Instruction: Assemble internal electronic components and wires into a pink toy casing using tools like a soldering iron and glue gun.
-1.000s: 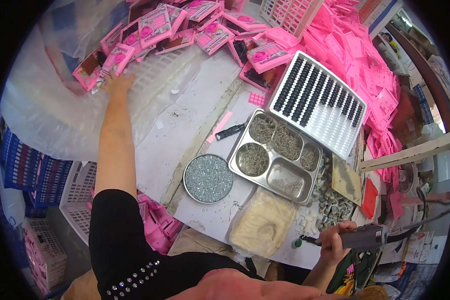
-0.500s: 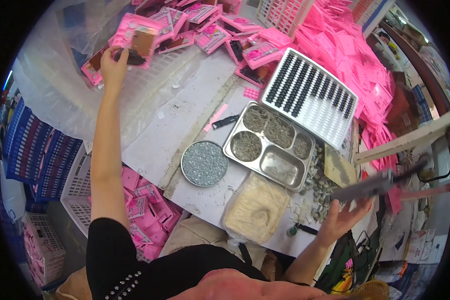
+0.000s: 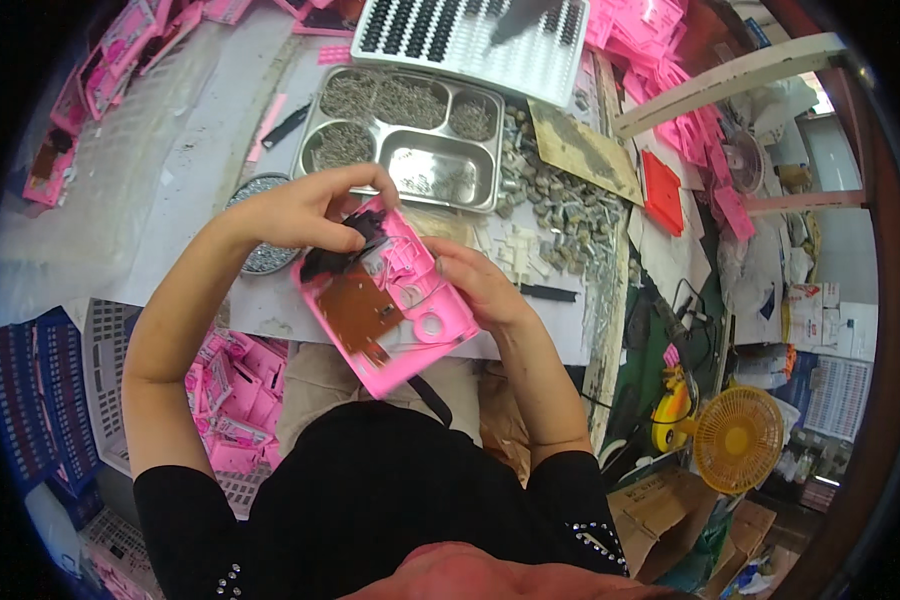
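Both my hands hold a pink plastic toy casing (image 3: 455, 318), tilted, its inner side with round posts facing up. Inside it lie a brown circuit board (image 3: 355, 310) and a crumpled black piece (image 3: 370, 228). My left hand (image 3: 305, 210) is closed on the casing's far left end, fingers over the black piece. On the right edge, my right hand (image 3: 478, 285) grips with the thumb on top; its other fingers are mostly hidden. Just beyond stands a metal compartment tray (image 3: 440, 197) with small screws. A round dish (image 3: 267, 258) of small metal parts is partly hidden behind my left wrist.
A white rack (image 3: 530, 70) of black pieces stands at the far side, a blurred dark tool (image 3: 522, 18) above it. Grey lumps (image 3: 560, 215) lie right of the tray. Pink casings fill a crate (image 3: 110, 380) at lower left. A yellow fan (image 3: 738, 440) stands right.
My left hand has brought the pink casing from the far left pile to in front of my body. My right hand has left the dark tool and taken the casing's right edge. The view has shifted.
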The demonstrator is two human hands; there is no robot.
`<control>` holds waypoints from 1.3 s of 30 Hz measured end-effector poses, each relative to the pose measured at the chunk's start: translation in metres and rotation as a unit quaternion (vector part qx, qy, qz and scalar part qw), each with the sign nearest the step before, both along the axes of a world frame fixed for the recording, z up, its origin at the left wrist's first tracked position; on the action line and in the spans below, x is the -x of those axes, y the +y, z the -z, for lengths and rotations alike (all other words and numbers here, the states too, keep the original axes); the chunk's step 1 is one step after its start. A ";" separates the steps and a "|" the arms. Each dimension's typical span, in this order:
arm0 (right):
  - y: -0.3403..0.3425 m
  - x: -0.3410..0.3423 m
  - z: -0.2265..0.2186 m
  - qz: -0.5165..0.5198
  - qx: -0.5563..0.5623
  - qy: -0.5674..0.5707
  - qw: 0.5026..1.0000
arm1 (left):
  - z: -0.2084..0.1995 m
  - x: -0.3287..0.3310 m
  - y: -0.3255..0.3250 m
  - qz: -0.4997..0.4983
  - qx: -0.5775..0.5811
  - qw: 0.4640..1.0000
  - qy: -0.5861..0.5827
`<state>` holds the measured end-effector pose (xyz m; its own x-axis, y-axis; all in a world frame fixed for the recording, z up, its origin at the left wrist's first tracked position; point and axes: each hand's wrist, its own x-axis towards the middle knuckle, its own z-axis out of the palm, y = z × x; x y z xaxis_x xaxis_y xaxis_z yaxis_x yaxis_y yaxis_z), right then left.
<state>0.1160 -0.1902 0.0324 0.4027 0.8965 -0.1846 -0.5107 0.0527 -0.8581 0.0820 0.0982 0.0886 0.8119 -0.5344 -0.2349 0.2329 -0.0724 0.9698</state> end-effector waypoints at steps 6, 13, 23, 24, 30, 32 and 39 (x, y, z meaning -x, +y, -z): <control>-0.024 0.030 0.005 0.159 0.227 -0.264 0.924 | 0.026 0.025 -0.055 -0.236 -0.275 0.808 -0.465; -0.018 0.043 0.028 0.276 0.261 -0.660 0.647 | 0.075 0.115 -0.079 -0.072 -0.307 0.819 -0.479; 0.002 0.011 0.009 0.202 0.241 -0.648 0.693 | 0.096 0.098 -0.080 -0.107 -0.231 0.845 -0.471; 0.009 0.014 0.014 0.198 0.264 -0.645 0.689 | 0.096 0.099 -0.081 -0.108 -0.229 0.848 -0.466; 0.018 0.012 0.026 0.212 0.281 -0.657 0.667 | 0.094 0.099 -0.085 -0.111 -0.242 0.851 -0.452; 0.005 0.012 0.024 0.237 0.262 -0.647 0.676 | 0.093 0.099 -0.085 -0.110 -0.241 0.855 -0.446; -0.051 0.070 -0.002 0.220 0.186 -0.409 0.866 | 0.066 0.102 -0.120 -0.205 -0.342 0.809 -0.432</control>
<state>0.0463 -0.2408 0.0345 0.8229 0.5626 0.0803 0.2747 -0.2701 -0.9228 -0.0196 -0.0219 0.0221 0.9072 -0.1639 0.3874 -0.3698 -0.7494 0.5491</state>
